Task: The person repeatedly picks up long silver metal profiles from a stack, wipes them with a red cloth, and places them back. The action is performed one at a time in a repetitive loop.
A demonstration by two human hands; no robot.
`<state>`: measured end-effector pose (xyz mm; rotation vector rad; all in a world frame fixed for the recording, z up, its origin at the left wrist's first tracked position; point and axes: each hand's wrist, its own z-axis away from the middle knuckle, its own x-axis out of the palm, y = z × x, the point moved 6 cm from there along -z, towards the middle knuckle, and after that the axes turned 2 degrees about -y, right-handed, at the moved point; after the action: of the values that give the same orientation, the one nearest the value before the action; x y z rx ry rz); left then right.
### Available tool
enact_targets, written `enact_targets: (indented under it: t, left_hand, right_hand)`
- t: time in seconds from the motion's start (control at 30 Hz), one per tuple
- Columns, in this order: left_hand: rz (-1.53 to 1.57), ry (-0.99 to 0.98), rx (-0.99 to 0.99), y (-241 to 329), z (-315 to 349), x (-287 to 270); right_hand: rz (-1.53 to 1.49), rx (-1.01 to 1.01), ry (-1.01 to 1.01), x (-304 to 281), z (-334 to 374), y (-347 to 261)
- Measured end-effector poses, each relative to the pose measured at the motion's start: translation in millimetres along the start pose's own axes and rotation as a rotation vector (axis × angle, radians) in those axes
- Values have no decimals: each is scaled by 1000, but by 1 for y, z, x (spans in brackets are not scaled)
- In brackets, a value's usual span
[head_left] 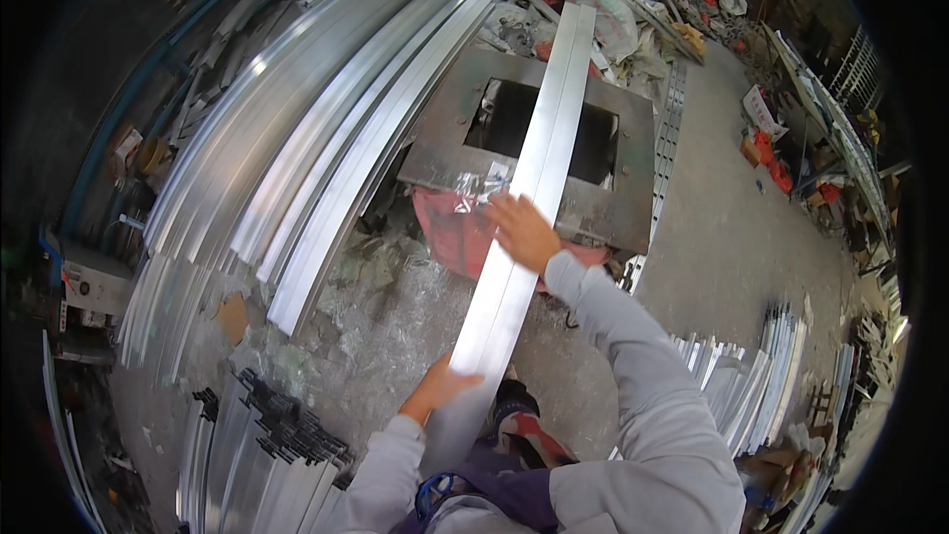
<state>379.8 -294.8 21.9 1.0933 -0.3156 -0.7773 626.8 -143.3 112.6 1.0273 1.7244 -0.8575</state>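
A long silvery aluminium profile [539,158] with a lengthwise groove runs from my waist away to the far side. It crosses over a worn metal stand [633,153] that has a rectangular opening. My left hand [438,389] grips the near part of the profile at its left edge, thumb on top; the fingers underneath are hidden. Farther along, my right hand [524,232] rests flat across the profile with its fingers spread. Under the stand's near edge shows a red covering [455,237].
Long aluminium profiles [297,148] lie stacked to the left. Bundled profiles [277,435] with dark ends stand near left, and more pale profiles [761,386] near right. Clear plastic wrap [366,287] litters the floor. A ladder-like rail [667,138] lies right of the stand.
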Motion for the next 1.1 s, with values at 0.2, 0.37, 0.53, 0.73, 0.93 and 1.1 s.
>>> enact_targets:
  t: [0.2, 0.37, 0.53, 0.73, 0.93, 1.1]
  left_hand:
    - [32, -45, 73, 101, -161, 5]
    - [108, -39, 143, 122, -203, 1]
    - [31, 46, 141, 90, -159, -11]
    - [-95, 55, -105, -19, 1, -12]
    - [-25, 70, -163, -145, 198, -8]
    - [-89, 71, -346, -177, 340, -6]
  right_hand:
    - [328, 114, 36, -17, -58, 146]
    - [158, 124, 64, -11, -72, 176]
    - [73, 144, 131, 2, -52, 121]
    - [47, 171, 144, 19, 30, -41]
    - [-84, 198, 58, 31, 115, -243]
    - [-206, 221, -39, 12, 170, -366]
